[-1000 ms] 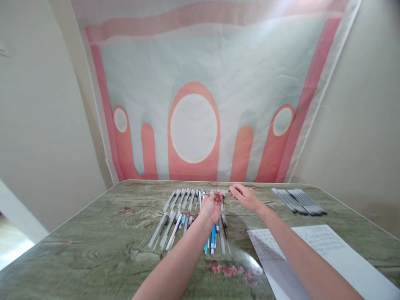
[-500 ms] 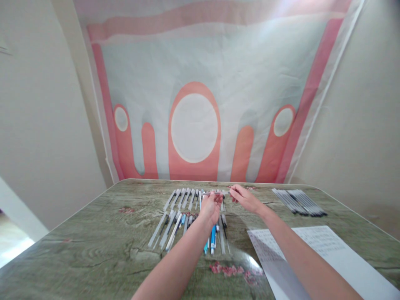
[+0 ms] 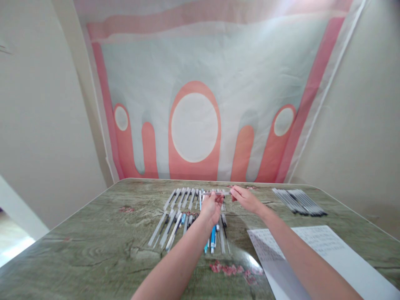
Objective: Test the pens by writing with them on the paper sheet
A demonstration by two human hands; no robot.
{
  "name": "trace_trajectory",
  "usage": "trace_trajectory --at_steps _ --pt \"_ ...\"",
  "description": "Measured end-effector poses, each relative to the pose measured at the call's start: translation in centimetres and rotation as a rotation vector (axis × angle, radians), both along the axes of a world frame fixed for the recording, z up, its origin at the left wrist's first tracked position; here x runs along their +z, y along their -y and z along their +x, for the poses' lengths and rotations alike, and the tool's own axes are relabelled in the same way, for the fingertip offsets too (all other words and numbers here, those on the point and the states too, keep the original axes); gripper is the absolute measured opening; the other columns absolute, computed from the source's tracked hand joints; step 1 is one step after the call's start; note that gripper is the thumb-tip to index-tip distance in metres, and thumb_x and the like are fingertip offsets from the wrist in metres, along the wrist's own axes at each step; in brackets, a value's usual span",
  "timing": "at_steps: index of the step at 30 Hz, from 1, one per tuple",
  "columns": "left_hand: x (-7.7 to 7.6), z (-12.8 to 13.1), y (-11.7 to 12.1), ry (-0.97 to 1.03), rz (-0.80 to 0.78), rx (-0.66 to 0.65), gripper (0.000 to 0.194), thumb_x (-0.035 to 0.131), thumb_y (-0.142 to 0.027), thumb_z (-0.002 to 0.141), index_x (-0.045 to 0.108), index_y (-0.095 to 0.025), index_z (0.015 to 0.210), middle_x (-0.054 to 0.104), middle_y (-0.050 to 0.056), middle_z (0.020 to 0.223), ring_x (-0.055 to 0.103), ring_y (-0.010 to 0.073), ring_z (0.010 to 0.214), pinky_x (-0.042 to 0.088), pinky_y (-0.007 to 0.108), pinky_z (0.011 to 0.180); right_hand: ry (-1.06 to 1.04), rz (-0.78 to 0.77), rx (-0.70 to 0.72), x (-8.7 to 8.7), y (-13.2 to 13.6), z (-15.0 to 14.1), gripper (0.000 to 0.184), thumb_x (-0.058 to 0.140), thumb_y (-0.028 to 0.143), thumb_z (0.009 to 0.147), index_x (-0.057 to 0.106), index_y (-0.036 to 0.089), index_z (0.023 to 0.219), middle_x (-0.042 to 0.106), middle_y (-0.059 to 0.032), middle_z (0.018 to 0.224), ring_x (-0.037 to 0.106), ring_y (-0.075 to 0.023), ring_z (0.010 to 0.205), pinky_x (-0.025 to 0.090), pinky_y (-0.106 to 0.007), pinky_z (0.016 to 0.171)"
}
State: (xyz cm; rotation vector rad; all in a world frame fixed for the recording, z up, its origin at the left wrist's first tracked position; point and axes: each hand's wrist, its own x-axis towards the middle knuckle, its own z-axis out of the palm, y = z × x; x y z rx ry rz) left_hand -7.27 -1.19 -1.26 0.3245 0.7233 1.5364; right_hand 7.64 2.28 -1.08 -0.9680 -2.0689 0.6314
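Note:
My left hand (image 3: 211,207) is curled around a slim clear pen (image 3: 215,193) held level above the table. My right hand (image 3: 246,197) pinches the pen's right end with thumb and fingertips. Beneath both hands lie several pens and pen parts (image 3: 175,216) in rows, some grey-white, some blue (image 3: 213,238). Both hands hover over the far middle of the green wood-pattern table (image 3: 93,246).
A bundle of thin dark refills (image 3: 298,201) lies at the far right of the table. A white printed sheet (image 3: 325,258) lies near the right front. A pink and pale blue cloth (image 3: 193,104) hangs behind the table, between plain walls.
Almost nothing has moved; my right hand's fingertips have shifted slightly at the pen's right end while my left hand keeps holding it.

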Motion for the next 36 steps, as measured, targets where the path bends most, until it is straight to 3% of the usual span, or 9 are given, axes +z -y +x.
trace_trajectory --at_steps 5,8,11,15,18,22,25,30,36 --pt "-0.06 0.05 0.16 0.007 0.004 -0.008 0.009 0.043 -0.011 0.083 0.047 -0.013 0.076 0.059 0.005 0.069 0.058 0.0096 0.060 0.048 0.021 0.061 -0.015 -0.070 -0.003 -0.13 -0.03 -0.15 0.040 0.028 0.044 0.087 0.048 0.018 0.065 0.054 0.0006 0.060 0.051 -0.0122 0.057 0.039 -0.024 0.058" --pt "-0.02 0.11 0.19 0.007 0.008 -0.006 0.009 0.043 -0.011 0.083 0.047 -0.013 0.075 0.059 0.005 0.068 0.058 0.0096 0.060 0.047 0.021 0.060 -0.018 -0.027 0.003 -0.12 0.07 -0.11 0.033 0.034 0.043 0.086 0.048 0.018 0.070 0.056 0.0009 0.063 0.052 -0.0122 0.060 0.039 -0.023 0.058" --pt "-0.09 0.19 0.20 0.002 0.021 -0.012 0.009 0.044 -0.011 0.083 0.047 -0.013 0.074 0.058 0.005 0.067 0.058 0.0094 0.059 0.047 0.021 0.060 0.008 0.001 -0.022 -0.23 0.08 -0.19 0.037 0.033 0.042 0.086 0.048 0.018 0.063 0.055 0.0004 0.059 0.051 -0.0119 0.057 0.039 -0.023 0.058" --pt "-0.20 0.22 0.14 -0.003 0.016 -0.017 0.010 0.043 -0.012 0.083 0.047 -0.014 0.074 0.059 0.005 0.068 0.057 0.0091 0.058 0.047 0.021 0.060 -0.014 -0.151 -0.018 -0.37 0.05 -0.40 0.048 0.026 0.046 0.087 0.045 0.018 0.054 0.049 0.0010 0.047 0.048 -0.0108 0.046 0.039 -0.023 0.051" --pt "-0.17 0.15 0.05 0.008 0.003 -0.010 0.010 0.043 -0.012 0.083 0.048 -0.014 0.075 0.059 0.005 0.069 0.057 0.0091 0.059 0.047 0.021 0.060 -0.081 -0.251 0.041 -0.19 0.17 -0.34 0.043 0.027 0.048 0.086 0.046 0.018 0.061 0.051 0.0015 0.051 0.050 -0.0107 0.046 0.039 -0.022 0.047" --pt "-0.16 0.10 -0.01 0.014 0.001 0.005 0.008 0.044 -0.011 0.083 0.048 -0.014 0.076 0.059 0.005 0.068 0.057 0.0095 0.058 0.047 0.021 0.059 -0.093 -0.170 0.047 -0.01 0.28 -0.19 0.031 0.038 0.044 0.084 0.045 0.019 0.068 0.054 0.0021 0.059 0.051 -0.0109 0.054 0.041 -0.022 0.052" --pt "-0.23 0.15 0.03 0.010 0.012 -0.001 0.009 0.044 -0.011 0.083 0.047 -0.014 0.075 0.059 0.005 0.068 0.058 0.0097 0.058 0.047 0.021 0.059 -0.052 -0.119 0.011 -0.12 0.20 -0.27 0.036 0.034 0.043 0.085 0.045 0.018 0.061 0.053 0.0015 0.056 0.051 -0.0109 0.053 0.041 -0.023 0.054" --pt "-0.21 0.16 0.03 0.007 -0.003 -0.005 0.008 0.043 -0.012 0.083 0.047 -0.014 0.076 0.059 0.005 0.070 0.058 0.0095 0.059 0.048 0.021 0.060 -0.092 -0.211 0.042 -0.22 0.16 -0.35 0.039 0.031 0.046 0.085 0.045 0.018 0.062 0.050 0.0021 0.052 0.048 -0.0109 0.049 0.041 -0.023 0.051" --pt "-0.22 0.17 -0.03 -0.001 0.013 -0.003 0.008 0.043 -0.012 0.083 0.047 -0.014 0.076 0.059 0.005 0.070 0.058 0.0093 0.060 0.048 0.021 0.060 -0.090 -0.169 0.057 -0.24 0.16 -0.13 0.037 0.035 0.046 0.084 0.046 0.018 0.063 0.052 0.0020 0.054 0.049 -0.0107 0.051 0.041 -0.023 0.054"
